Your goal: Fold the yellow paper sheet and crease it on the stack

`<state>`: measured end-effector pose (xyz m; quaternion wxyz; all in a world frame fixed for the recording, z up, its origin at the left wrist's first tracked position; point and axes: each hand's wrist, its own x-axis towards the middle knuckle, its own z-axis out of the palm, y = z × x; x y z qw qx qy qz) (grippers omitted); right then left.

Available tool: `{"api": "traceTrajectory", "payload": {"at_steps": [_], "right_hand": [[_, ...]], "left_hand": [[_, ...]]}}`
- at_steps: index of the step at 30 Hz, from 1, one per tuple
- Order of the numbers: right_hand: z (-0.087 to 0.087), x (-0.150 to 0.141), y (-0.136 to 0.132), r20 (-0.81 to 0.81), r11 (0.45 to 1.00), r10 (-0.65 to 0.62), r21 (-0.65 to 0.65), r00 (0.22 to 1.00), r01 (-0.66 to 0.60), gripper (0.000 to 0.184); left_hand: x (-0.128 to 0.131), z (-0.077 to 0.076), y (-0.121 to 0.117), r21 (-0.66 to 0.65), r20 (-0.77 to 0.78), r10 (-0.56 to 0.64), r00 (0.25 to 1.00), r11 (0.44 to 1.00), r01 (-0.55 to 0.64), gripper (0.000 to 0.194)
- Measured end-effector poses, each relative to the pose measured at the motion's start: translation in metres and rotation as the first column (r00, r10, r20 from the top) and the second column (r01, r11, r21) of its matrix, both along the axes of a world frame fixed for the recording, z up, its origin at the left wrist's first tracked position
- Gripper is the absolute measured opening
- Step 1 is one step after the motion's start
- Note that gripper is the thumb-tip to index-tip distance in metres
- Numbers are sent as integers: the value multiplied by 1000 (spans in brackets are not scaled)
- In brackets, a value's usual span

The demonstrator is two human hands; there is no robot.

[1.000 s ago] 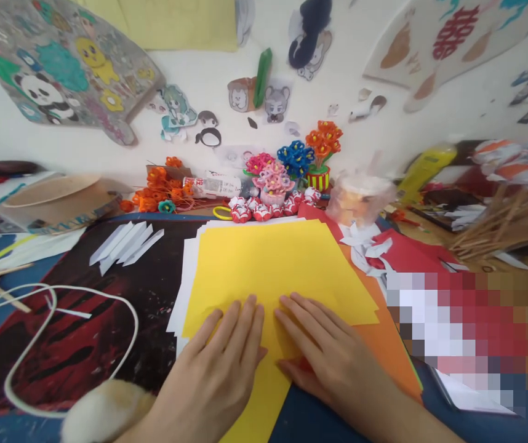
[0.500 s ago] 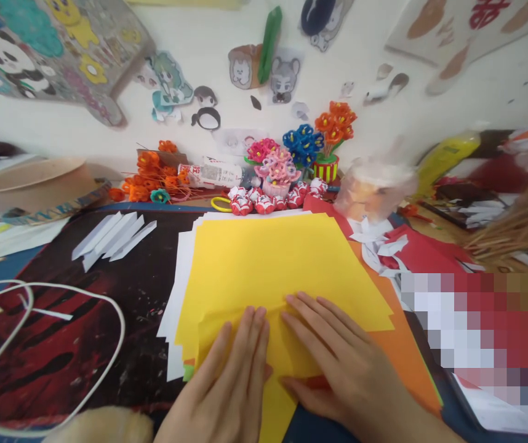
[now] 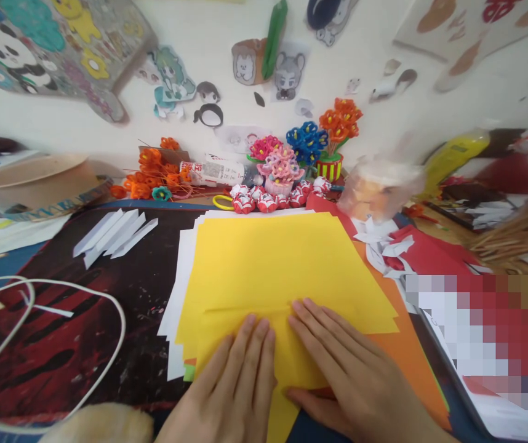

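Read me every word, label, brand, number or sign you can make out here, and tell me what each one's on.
Probably "囍", in red on the pale wall hanging; its top is cut off.
Bottle label: red characters and small print, too blurred to read.
Beige bowl: blue marks, unclear whether lettering.
Yellow sheet: no writing visible.

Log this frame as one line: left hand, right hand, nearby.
left hand: resting on yellow paper | right hand: resting on yellow paper | nearby: folded white strips, orange paper
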<state>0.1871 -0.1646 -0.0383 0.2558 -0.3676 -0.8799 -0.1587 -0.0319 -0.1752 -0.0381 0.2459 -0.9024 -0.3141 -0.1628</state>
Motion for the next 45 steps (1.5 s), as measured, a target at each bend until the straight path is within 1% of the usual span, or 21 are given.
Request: {"api": "traceTrajectory", "payload": {"at_steps": [3, 6, 9, 13, 16, 19, 23, 28, 30, 32, 35, 39, 41, 43, 45], "right_hand": [[-1, 1, -1, -22, 1000, -5, -24, 1000, 5, 43], [-4, 2, -2, -39, 998, -3, -59, 999, 1, 46], [-5, 3, -3, -52, 997, 7, -72, 999, -11, 50], [-4, 4, -3, -37, 998, 15, -63, 999, -17, 45], [-3, 4, -3, -30, 999, 15, -50, 999, -16, 44], [-3, 3, -3, 0, 999, 11, -47, 1000, -11, 44], [-3, 3, -3, 24, 999, -2, -44, 1000, 3, 45], [-2, 5, -5, 9, 999, -32, -24, 999, 32, 50], [-1, 7, -6, 12, 999, -50, -7, 999, 51, 54], [-1, 10, -7, 19, 998, -65, 3, 998, 65, 55], [-1, 12, -8, 24, 998, -67, 9, 997, 67, 52], [-1, 11, -8, 21, 998, -61, 9, 998, 61, 49], [-1, 11, -8, 21, 998, -61, 3, 998, 61, 48], [-2, 11, -9, 17, 998, -63, 4, 998, 62, 48], [-3, 11, -9, 23, 998, -65, 9, 998, 65, 48]], "left_hand": [[0, 2, 1, 27, -10, -24, 1000, 999, 25, 35], [1, 7, 2, -7, -34, -18, 999, 1000, 18, 34], [1, 10, 2, -26, -19, -17, 1000, 1000, 17, 35], [1, 6, 2, -38, 10, -20, 1000, 999, 20, 34], [1, 4, 3, -44, 10, 5, 1000, 999, -4, 33], [1, 5, 4, -60, 27, 42, 999, 997, -40, 35], [1, 5, 3, -112, 78, 50, 996, 993, -41, 33], [2, 3, 5, -161, 107, 65, 992, 986, -48, 34], [0, 3, 6, -146, 103, 63, 993, 988, -47, 36], [-2, 4, 8, -116, 69, 32, 997, 993, -24, 37], [-4, 1, 9, -89, 20, 0, 1000, 996, 2, 38], [-3, -8, 10, -4, 74, 16, 997, 1000, -16, 34], [-1, -10, 10, 31, 64, 1, 998, 1000, -3, 33], [-1, -9, 10, 16, 50, -2, 999, 1000, 1, 33], [-2, -6, 9, -25, 27, -9, 1000, 1000, 10, 33]]}}
